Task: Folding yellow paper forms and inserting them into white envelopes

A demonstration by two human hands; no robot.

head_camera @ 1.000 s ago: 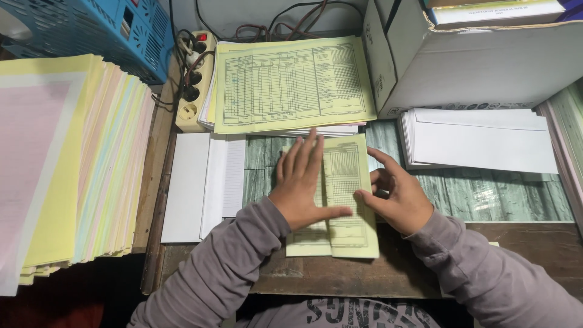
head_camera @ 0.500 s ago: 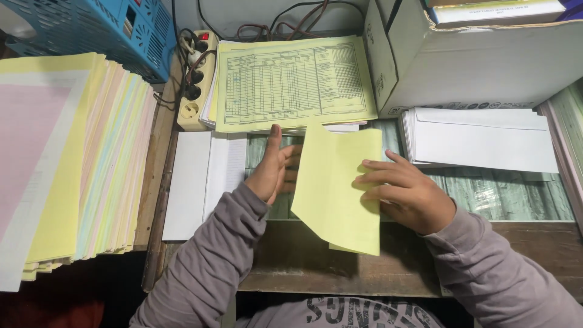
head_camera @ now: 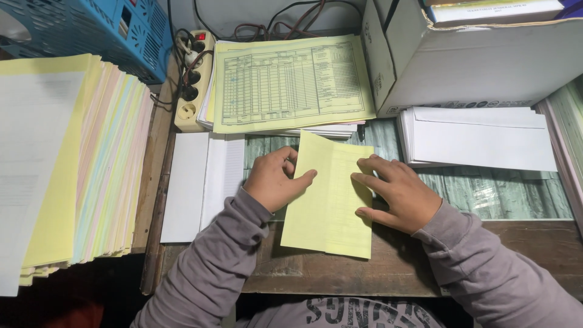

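Left hand is curled loosely, thumb stretched out and pressing on the left edge of a folded yellow sheet; it grips nothing, just pins the paper flat. Right hand lies spread and flat, fingertips on the sheet's right edge, palm off to the side, also holding nothing closed. Together the two pin the sheet from both sides so the fold stays down (a vertical crease runs down its middle). The sheet lies blank side up, slightly tilted, in the centre of the worktop, its lower end over the wooden front edge. Just left of the left hand lie white sheets, side by side, within easy reach. Just beyond the folded sheet sits a stack of yellow printed forms with ruled tables, face up, probably the supply pile. To the right of the right hand is a neat stack of white envelopes, near but not touching it. Behind those stands a white cardboard box. A power strip with plugs sits beside the forms' left edge. Far left, a tall fanned pile of coloured paper (yellow, pink, pale blue, white) is well apart, with a blue plastic basket behind it.
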